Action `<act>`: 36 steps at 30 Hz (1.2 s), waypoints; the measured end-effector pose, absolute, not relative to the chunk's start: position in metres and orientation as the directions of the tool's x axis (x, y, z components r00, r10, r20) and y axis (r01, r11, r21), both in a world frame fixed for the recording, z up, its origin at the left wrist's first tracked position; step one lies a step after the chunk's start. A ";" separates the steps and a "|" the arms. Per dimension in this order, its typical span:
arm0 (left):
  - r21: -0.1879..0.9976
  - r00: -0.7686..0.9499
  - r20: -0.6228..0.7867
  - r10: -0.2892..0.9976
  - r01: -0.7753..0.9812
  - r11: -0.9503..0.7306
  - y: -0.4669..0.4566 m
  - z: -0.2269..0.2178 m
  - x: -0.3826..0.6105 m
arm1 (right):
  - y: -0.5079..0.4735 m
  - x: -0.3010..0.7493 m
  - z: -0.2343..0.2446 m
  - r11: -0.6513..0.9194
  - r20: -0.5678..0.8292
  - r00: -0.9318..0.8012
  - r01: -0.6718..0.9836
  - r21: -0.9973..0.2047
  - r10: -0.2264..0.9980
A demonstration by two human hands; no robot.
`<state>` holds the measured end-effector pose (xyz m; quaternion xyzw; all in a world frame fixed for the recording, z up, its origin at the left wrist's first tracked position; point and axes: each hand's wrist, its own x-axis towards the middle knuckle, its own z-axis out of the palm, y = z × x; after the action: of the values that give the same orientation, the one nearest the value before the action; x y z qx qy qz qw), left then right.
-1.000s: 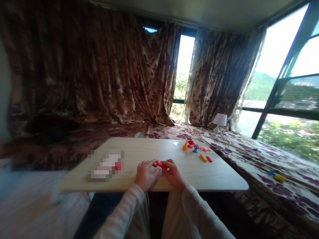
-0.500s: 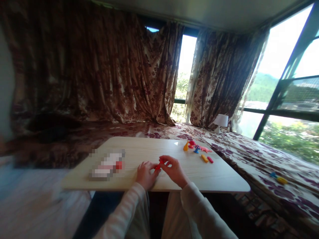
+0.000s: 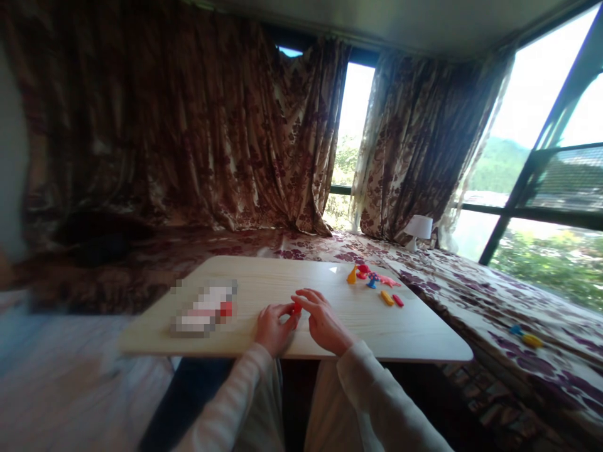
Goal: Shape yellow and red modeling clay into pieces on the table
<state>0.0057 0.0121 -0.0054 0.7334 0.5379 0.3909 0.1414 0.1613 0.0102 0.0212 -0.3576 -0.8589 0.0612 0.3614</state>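
A small red lump that looks like modelling clay (image 3: 296, 309) is pinched between the thumb and fingers of my left hand (image 3: 273, 331), low over the near middle of the table. My right hand (image 3: 327, 325) reaches in from the right. Its outstretched fingertips lie on or just over the top of the lump, and its thumb stands apart below. The fingers hide part of the lump, so its full shape does not show.
The pale table (image 3: 264, 282) bears a blurred-out packet (image 3: 202, 311) at left. At back right are a yellow cone-like figure (image 3: 352, 275), a blue mushroom-like figure (image 3: 372, 280), a pink figure (image 3: 389, 282), a yellow stick (image 3: 387, 298) and a pink stick (image 3: 398, 301).
My right hand has gone from a pinch on the red piece to stretched fingers over it. The red piece showed longer before; now only a short lump is visible at my left fingertips.
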 end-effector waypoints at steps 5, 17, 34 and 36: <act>0.645 0.107 0.429 0.897 0.659 -0.387 0.013 -0.007 0.004 | 0.010 0.163 0.022 0.726 0.570 -0.483 0.597 -0.340 0.665; 0.634 0.091 0.445 0.891 0.671 -0.385 0.013 -0.008 0.004 | 0.009 0.162 0.017 0.707 0.530 -0.500 0.631 -0.319 0.685; 0.476 0.174 0.362 0.916 0.810 -0.343 0.011 -0.007 -0.004 | 0.005 0.156 0.044 0.660 0.527 -0.411 0.574 -0.484 0.744; 0.449 0.168 0.340 0.925 0.836 -0.317 0.010 -0.007 -0.005 | 0.004 0.155 0.045 0.654 0.520 -0.408 0.574 -0.493 0.750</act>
<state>-0.0046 0.0102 -0.0067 0.7602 0.5791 0.2838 0.0790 0.1550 0.0043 0.0449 -0.3985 -0.8306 0.1191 0.3703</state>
